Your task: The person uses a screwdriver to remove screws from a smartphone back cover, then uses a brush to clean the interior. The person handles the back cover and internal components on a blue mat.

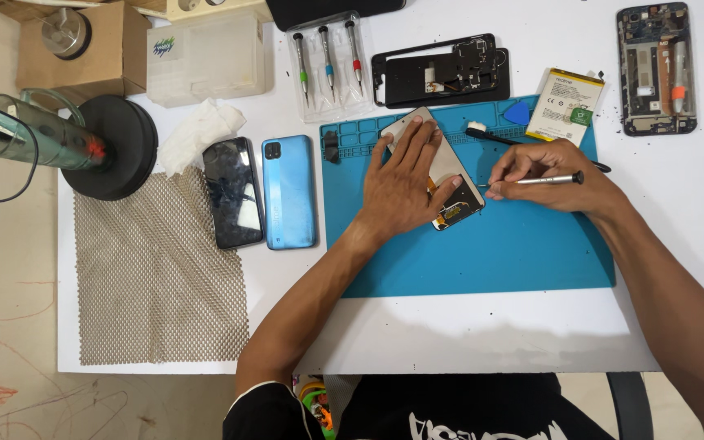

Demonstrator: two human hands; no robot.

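Note:
My left hand (401, 183) lies flat, fingers spread, on an opened phone screen assembly (459, 195) that rests tilted on the blue work mat (490, 253). My right hand (549, 173) holds a slim metal screwdriver (554, 179) almost level, its tip pointing left at the lower right corner of the assembly. A small brush with a black handle (499, 137) lies on the mat just behind my right hand.
Left of the mat lie a blue phone back cover (288, 191) and a dark phone screen (233, 193). Behind are a screwdriver set (327, 61), a black phone frame (442, 72), a battery (565, 106) and a phone board frame (655, 69). A mesh cloth (160, 277) and a black round stand (116, 147) are at left.

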